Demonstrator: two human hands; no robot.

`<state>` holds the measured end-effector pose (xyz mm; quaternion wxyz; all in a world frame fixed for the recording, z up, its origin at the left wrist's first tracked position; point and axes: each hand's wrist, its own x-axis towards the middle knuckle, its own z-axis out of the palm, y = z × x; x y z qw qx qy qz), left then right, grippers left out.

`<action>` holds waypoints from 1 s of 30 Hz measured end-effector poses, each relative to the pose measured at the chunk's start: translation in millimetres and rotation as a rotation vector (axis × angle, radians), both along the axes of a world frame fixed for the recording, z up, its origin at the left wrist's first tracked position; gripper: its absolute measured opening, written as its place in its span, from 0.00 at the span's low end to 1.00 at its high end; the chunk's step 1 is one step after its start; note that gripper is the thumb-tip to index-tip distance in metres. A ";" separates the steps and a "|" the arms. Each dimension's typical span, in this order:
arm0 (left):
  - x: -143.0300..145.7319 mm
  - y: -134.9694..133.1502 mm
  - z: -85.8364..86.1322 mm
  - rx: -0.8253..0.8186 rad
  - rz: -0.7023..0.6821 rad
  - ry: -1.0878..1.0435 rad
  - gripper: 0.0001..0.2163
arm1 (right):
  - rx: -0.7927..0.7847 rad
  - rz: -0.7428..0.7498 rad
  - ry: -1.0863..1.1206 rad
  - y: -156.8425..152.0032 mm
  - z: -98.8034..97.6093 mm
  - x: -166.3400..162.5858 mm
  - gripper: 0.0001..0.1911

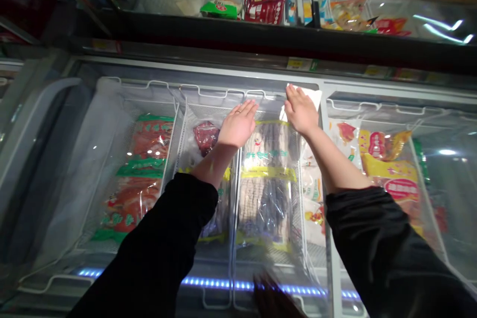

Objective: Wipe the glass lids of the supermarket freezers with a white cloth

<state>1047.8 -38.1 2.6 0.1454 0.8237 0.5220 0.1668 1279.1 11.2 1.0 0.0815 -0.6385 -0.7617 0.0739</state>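
My left hand (238,123) lies flat with its fingers stretched out over the glass lid (208,273) of a chest freezer. My right hand (302,112) presses on a white cloth or paper wipe (315,96), holding it against the glass near the lid's far right corner. Part of the wipe is hidden beneath the palm and fingers. Under the glass, between my arms, is a clear pack with yellow bands (266,159). A dark red meat pack (206,136) shows left of my left hand.
White wire baskets hold green-banded meat packs (139,174) on the left and yellow bags (391,169) on the right. A pale frame bar (328,184) divides the lids. Behind, a ledge with price tags (299,63) runs below another glass-fronted case (186,25).
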 end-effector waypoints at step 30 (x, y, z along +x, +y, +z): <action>66.2 -13.4 -7.4 0.104 0.303 0.109 0.27 | -0.044 -0.066 -0.013 17.9 4.0 43.2 0.33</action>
